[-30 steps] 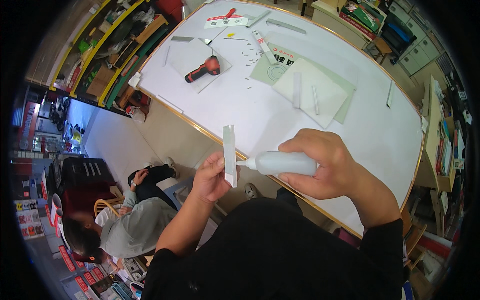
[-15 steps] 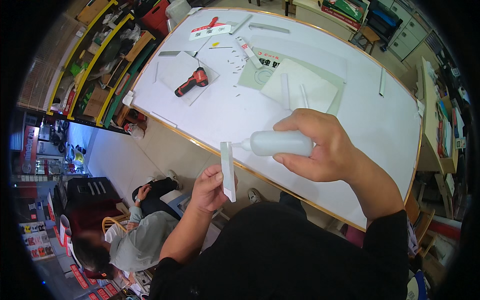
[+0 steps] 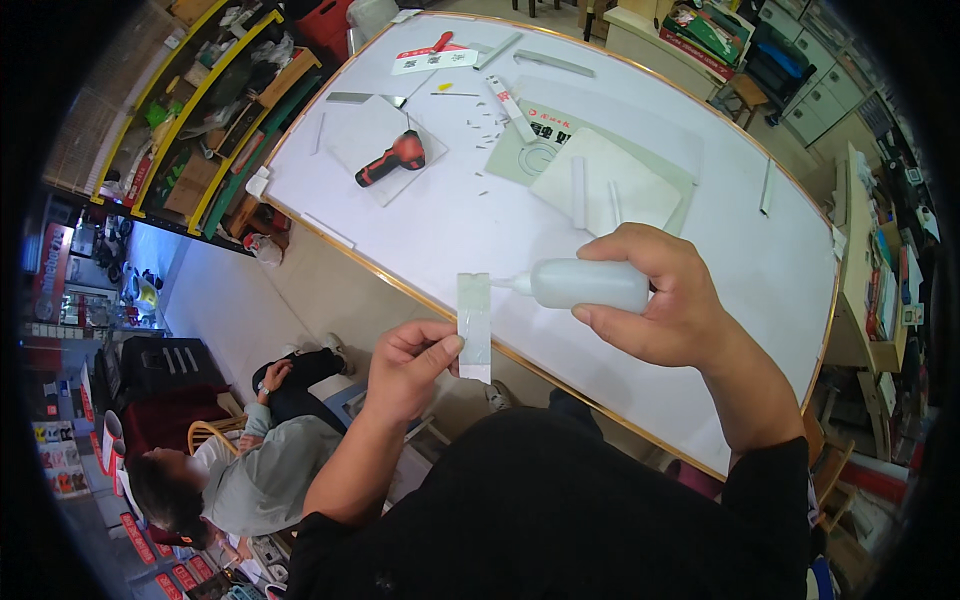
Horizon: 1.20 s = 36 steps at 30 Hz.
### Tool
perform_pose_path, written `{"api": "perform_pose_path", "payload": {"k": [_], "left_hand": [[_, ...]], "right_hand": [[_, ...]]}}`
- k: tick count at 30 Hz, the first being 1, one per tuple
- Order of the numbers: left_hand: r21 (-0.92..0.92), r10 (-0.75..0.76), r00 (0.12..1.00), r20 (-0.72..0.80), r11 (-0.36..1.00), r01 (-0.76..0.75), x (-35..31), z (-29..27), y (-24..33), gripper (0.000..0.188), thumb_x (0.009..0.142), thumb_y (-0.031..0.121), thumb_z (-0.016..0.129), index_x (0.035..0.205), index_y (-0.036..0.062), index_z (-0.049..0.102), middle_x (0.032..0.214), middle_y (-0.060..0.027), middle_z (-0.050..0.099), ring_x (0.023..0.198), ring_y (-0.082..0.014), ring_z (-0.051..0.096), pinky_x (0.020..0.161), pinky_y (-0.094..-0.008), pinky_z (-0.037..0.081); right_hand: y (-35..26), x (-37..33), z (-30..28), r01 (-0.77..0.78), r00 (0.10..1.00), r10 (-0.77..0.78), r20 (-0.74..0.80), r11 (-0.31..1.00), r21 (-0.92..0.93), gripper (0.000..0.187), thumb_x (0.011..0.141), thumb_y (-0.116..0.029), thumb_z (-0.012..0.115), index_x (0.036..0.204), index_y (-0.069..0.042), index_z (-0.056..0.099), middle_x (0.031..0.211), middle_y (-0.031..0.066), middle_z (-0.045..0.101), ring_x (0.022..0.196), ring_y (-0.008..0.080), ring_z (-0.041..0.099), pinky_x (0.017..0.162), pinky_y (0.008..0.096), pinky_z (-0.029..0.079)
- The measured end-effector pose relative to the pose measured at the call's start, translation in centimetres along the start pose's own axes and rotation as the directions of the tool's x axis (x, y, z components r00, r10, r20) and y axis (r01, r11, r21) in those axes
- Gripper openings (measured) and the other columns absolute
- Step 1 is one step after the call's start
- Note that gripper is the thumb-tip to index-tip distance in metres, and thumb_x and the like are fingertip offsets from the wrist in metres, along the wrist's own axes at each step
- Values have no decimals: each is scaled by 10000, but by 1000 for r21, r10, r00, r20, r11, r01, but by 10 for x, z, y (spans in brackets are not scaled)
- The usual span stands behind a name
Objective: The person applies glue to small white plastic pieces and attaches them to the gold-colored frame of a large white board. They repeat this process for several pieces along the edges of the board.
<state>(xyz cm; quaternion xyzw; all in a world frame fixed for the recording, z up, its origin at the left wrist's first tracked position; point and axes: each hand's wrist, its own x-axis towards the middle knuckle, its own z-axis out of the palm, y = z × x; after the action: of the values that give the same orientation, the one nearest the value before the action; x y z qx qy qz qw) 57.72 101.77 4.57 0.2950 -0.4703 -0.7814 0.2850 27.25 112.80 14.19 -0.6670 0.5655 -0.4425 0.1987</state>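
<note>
My left hand (image 3: 412,368) pinches a small flat strip (image 3: 475,330), pale grey-green and upright, between thumb and fingers along its left edge. The strip's lower end is whiter. My right hand (image 3: 655,300) grips a translucent white squeeze bottle (image 3: 590,285) lying sideways, thumb below and fingers above. Its narrow nozzle (image 3: 507,283) points left at the upper right edge of the strip, touching it or very close; I cannot tell which. Both things are held up near the front edge of the white table (image 3: 420,245).
A red and black cordless drill (image 3: 392,160) rests on a clear sheet at the left. Farther right lie a white sheet (image 3: 605,180) on a grey-green board (image 3: 510,160), pale strips and small scraps. A person (image 3: 265,470) sits at the lower left, beyond the table's edge.
The strip has turned from nearly edge-on to show its broad face. Both hands and the bottle have shifted slightly right in the view, the nozzle staying by the strip's upper end.
</note>
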Motion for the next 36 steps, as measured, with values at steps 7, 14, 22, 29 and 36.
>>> {"api": "perform_pose_path", "payload": {"k": [7, 14, 22, 29, 36], "left_hand": [[136, 46, 999, -2, 990, -45, -5, -1, 6, 142, 991, 21, 708, 1115, -46, 729, 952, -89, 742, 809, -135, 671, 724, -279, 554], [126, 49, 999, -14, 991, -47, -8, -3, 5, 148, 989, 32, 718, 1116, -45, 733, 949, -81, 744, 796, -129, 674, 717, -273, 557], [112, 56, 998, -19, 992, -53, -11, 2, 5, 146, 986, 38, 724, 1104, -47, 739, 930, -94, 749, 779, -135, 676, 704, -273, 554], [106, 56, 998, -30, 993, -52, -9, 6, 5, 149, 988, 46, 724, 1101, -51, 734, 923, -100, 750, 773, -141, 678, 703, -278, 557], [101, 40, 998, -49, 994, -35, -9, 9, 5, 138, 981, 33, 727, 1092, -48, 731, 929, -101, 746, 768, -148, 680, 697, -287, 565]], "right_hand": [[-5, 3, 2, 38, 999, -36, 21, 997, -63, 418, 735, -43, 853, 1118, -25, 689, 900, 106, 697, 770, 221, 687, 681, 321, 521], [-10, 2, 8, 88, 996, -86, 27, 994, -63, 420, 727, -45, 854, 1114, -28, 690, 866, 113, 684, 744, 237, 682, 655, 334, 515], [-19, -6, 12, 43, 996, -35, 85, 995, -94, 353, 733, -115, 848, 1046, -49, 698, 892, 131, 680, 792, 335, 688, 686, 391, 548], [-20, -10, 14, 112, 989, -104, 105, 991, -75, 404, 694, -73, 868, 1062, -36, 703, 853, 118, 673, 721, 302, 665, 640, 360, 522], [-23, -11, 5, 54, 997, -48, 67, 994, -93, 378, 717, -91, 849, 1064, -50, 706, 882, 115, 665, 770, 318, 668, 663, 379, 529]]}}
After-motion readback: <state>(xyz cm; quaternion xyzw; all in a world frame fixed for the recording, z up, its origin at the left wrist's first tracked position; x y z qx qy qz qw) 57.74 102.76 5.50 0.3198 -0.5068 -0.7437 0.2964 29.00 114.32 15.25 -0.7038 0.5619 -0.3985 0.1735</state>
